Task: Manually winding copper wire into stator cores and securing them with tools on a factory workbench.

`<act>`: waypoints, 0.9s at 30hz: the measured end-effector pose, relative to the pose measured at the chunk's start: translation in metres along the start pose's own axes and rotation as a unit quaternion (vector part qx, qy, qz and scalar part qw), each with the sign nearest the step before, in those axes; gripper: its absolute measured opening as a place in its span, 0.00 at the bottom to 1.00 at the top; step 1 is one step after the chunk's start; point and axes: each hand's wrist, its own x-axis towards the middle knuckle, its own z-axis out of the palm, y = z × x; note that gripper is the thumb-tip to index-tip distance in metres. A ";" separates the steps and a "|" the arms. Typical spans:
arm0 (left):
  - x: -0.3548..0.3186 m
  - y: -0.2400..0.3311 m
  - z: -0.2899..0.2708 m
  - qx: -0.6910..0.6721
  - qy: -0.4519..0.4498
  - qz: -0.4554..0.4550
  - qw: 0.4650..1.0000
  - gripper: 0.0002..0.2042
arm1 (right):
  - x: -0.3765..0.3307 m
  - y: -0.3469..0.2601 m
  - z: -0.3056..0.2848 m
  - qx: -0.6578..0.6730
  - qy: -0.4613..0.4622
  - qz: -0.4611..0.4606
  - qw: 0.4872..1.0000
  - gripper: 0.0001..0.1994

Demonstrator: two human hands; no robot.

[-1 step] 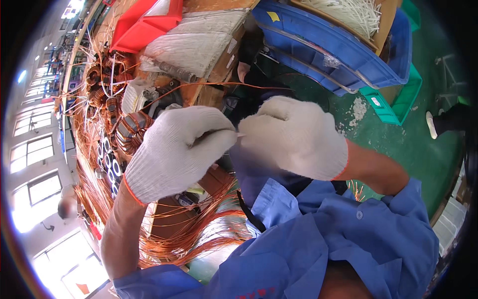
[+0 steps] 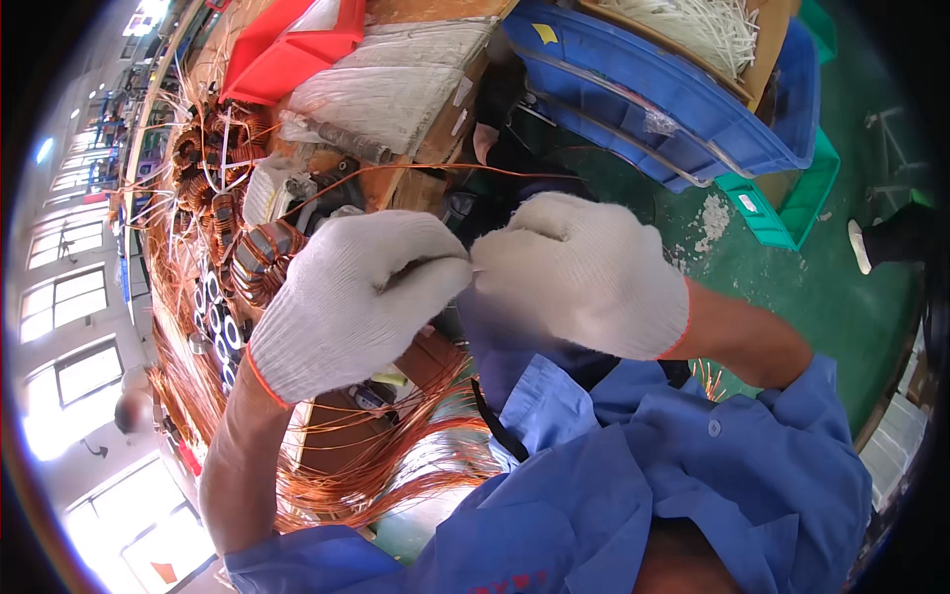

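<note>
My left hand [image 2: 371, 297] and my right hand [image 2: 584, 272] both wear white knitted gloves with orange cuff edges. In the middle of the view they come together, fingers curled and closed, the fingertips almost touching. A tiny pale tip shows between them; what it belongs to is hidden by the gloves. A long copper wire [image 2: 495, 170] runs just beyond both hands. Nearest to my left hand on the bench lies a ring-shaped coil wound with copper wire [image 2: 262, 259].
More copper-wound coils [image 2: 198, 178] are heaped at the left. Long copper wires [image 2: 386, 475] hang below my left forearm. A red bin [image 2: 287, 54] stands on the bench. Far right are a blue crate [image 2: 643, 94], a green bin [image 2: 782, 213] and a box of white strips [image 2: 693, 30].
My right hand has shifted very slightly left, toward my left hand. Both stay closed; otherwise the scene looks the same.
</note>
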 end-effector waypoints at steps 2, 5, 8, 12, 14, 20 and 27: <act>0.002 0.006 -0.004 -0.008 -0.010 -0.032 0.999 0.07 | 0.003 -0.001 0.003 -0.020 0.014 -0.008 1.000 0.07; -0.002 -0.005 -0.002 0.007 0.008 0.006 1.000 0.09 | 0.004 0.001 0.006 -0.019 0.035 -0.018 0.999 0.07; -0.012 -0.003 -0.012 0.045 0.030 0.026 0.998 0.11 | 0.001 -0.001 0.007 -0.052 -0.017 0.035 0.998 0.07; -0.022 -0.028 -0.015 0.116 0.053 0.065 0.990 0.11 | -0.004 0.004 0.022 -0.042 -0.013 0.045 0.998 0.07; -0.022 -0.030 -0.013 0.137 0.063 0.096 0.984 0.10 | -0.004 0.009 0.030 0.106 0.027 0.022 0.994 0.08; -0.020 -0.035 -0.008 0.209 0.074 0.160 0.962 0.09 | 0.032 -0.009 0.016 0.503 -0.208 0.369 0.754 0.12; -0.033 -0.041 -0.031 0.517 0.103 0.205 0.824 0.15 | 0.029 -0.012 0.009 0.636 -0.204 0.450 0.592 0.15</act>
